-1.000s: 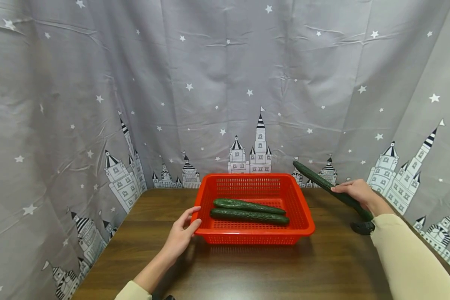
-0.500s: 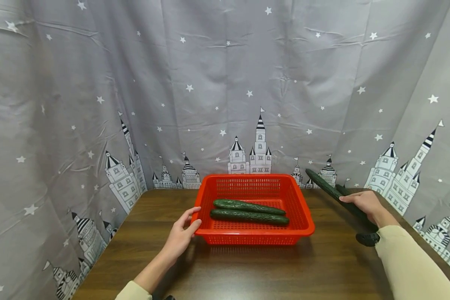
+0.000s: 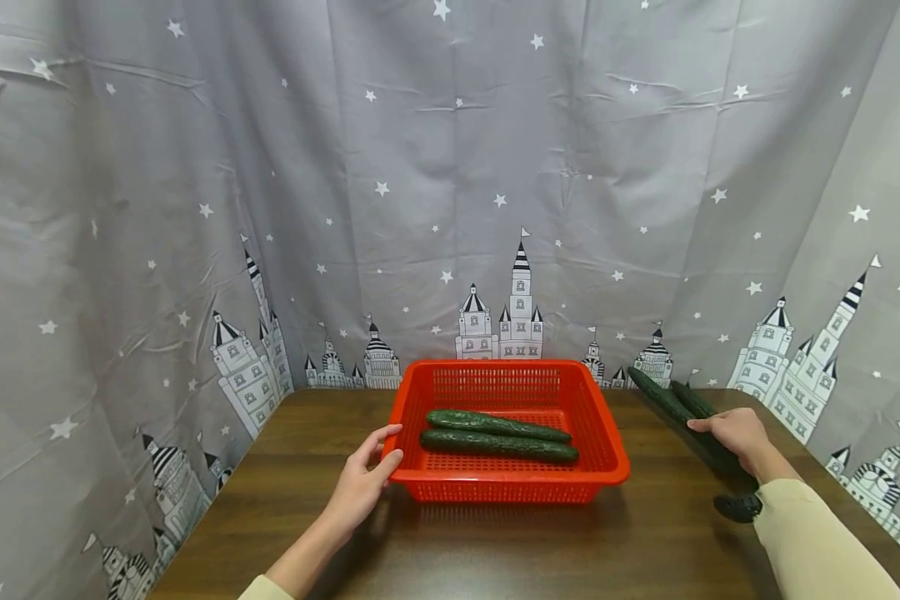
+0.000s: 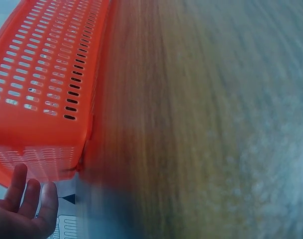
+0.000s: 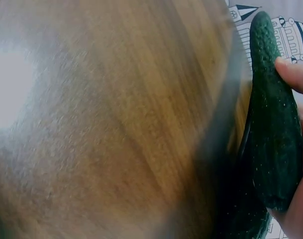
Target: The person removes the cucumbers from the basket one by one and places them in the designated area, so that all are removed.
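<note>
In the head view, my left hand (image 3: 360,482) is at the left rim of a red plastic basket (image 3: 510,477), thumb and index fingertip on the rim. The left wrist view shows its other fingers (image 4: 29,199) outside the basket's end wall; the thumb is hidden there. Two dark green cucumbers (image 3: 498,445) lie side by side in the basket. My right hand (image 3: 738,435) grips another long cucumber (image 3: 658,395) low over the table's right side, its thumb (image 5: 293,74) along it. Beside and partly beneath it is one more cucumber (image 3: 692,401).
The brown wooden table (image 3: 510,550) extends in front of the basket and to both sides. A grey curtain (image 3: 420,167) with stars and castles hangs right behind the table and along its sides.
My right hand has moved right and down with its cucumber, lowering it beside the other cucumber, which has come into view. The left hand and basket stay in place; the head view has tilted slightly up.
</note>
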Motion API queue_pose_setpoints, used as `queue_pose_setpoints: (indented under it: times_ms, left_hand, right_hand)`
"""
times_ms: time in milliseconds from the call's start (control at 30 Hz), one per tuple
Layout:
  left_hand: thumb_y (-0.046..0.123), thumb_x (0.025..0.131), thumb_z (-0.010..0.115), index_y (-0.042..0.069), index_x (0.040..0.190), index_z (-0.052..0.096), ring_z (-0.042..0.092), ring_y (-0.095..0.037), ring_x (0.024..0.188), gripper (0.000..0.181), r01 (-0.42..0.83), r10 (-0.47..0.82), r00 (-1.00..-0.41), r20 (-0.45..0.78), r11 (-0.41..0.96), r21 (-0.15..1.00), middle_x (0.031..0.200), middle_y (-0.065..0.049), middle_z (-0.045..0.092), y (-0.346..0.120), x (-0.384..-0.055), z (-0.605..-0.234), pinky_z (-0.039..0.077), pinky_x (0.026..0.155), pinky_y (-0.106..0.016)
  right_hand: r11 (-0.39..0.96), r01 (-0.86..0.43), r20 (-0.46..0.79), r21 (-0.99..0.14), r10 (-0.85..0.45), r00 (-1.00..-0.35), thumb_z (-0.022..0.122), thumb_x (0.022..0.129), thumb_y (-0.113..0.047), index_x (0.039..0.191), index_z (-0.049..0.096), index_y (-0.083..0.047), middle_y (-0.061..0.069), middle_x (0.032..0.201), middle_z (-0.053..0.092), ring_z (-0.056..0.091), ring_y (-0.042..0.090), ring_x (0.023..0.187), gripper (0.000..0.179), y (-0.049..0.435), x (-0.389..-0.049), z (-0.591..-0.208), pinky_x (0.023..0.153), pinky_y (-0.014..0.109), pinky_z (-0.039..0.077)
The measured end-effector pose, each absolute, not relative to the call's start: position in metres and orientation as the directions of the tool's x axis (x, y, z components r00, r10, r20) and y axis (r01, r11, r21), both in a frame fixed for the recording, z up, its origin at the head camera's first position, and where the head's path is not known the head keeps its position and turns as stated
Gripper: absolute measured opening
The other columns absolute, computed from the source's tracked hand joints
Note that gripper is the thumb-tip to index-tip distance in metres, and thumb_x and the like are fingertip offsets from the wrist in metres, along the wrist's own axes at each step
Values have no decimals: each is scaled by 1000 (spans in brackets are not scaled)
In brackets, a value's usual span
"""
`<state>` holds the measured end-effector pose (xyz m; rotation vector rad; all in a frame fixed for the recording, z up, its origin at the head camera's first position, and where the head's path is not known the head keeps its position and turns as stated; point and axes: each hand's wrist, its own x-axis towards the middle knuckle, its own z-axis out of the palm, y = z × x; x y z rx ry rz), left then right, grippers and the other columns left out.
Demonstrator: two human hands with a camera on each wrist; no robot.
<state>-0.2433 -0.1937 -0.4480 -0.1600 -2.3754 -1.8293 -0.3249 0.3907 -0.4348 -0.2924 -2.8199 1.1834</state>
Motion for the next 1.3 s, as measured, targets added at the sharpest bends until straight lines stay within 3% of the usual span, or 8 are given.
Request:
queue_pose_setpoints:
  times_ms: [233, 400, 600, 867, 1100, 1300]
  left_hand:
    - [19, 98, 65, 22, 139, 58, 57, -20, 90, 41, 170, -2, -984, 176, 251, 953, 114, -14, 63, -194, -244, -448, 54, 74, -34]
    - [18, 98, 65, 21, 139, 58, 56, -20, 90, 42, 157, -9, -986, 164, 250, 955, 114, -13, 63, -194, -238, -454, 53, 72, -33]
    - [16, 98, 64, 20, 139, 58, 57, -19, 86, 41, 171, -2, -984, 177, 252, 952, 112, -15, 63, -194, -240, -452, 54, 71, -33]
    - [14, 99, 64, 20, 139, 57, 57, -19, 84, 41, 168, -8, -984, 177, 264, 950, 112, -15, 63, -195, -242, -450, 53, 72, -33]
    - [16, 99, 64, 20, 139, 57, 56, -20, 76, 41, 178, -10, -982, 187, 258, 950, 109, -17, 62, -194, -242, -450, 52, 69, -32]
    - [16, 99, 64, 20, 139, 57, 56, -19, 75, 41, 181, -12, -982, 191, 262, 948, 108, -15, 62, -192, -242, -450, 52, 68, -32]
  right_hand:
    - [757, 151, 56, -636, 240, -969, 76, 85, -37, 84, 79, 4, 35, 112, 65, 58, 51, 101, 41, 389, -321, -437, 83, 56, 51]
    - [799, 173, 33, -576, 234, -972, 75, 84, -36, 86, 78, 6, 36, 105, 66, 61, 53, 92, 42, 381, -314, -442, 75, 56, 53]
    - [805, 253, -15, -537, 290, -957, 72, 84, -40, 90, 71, 10, 37, 99, 64, 61, 41, 76, 50, 381, -314, -439, 56, 46, 51]
    - [802, 356, -85, -479, 361, -928, 68, 86, -40, 113, 58, 19, 44, 109, 56, 61, 50, 85, 66, 380, -312, -431, 60, 51, 50]
    - [782, 361, -82, -509, 374, -924, 69, 85, -40, 118, 54, 23, 47, 118, 51, 59, 57, 92, 72, 381, -311, -434, 62, 53, 51]
    - [758, 366, -82, -539, 386, -919, 73, 83, -40, 116, 56, 23, 46, 116, 53, 60, 55, 88, 73, 385, -310, -439, 60, 52, 51]
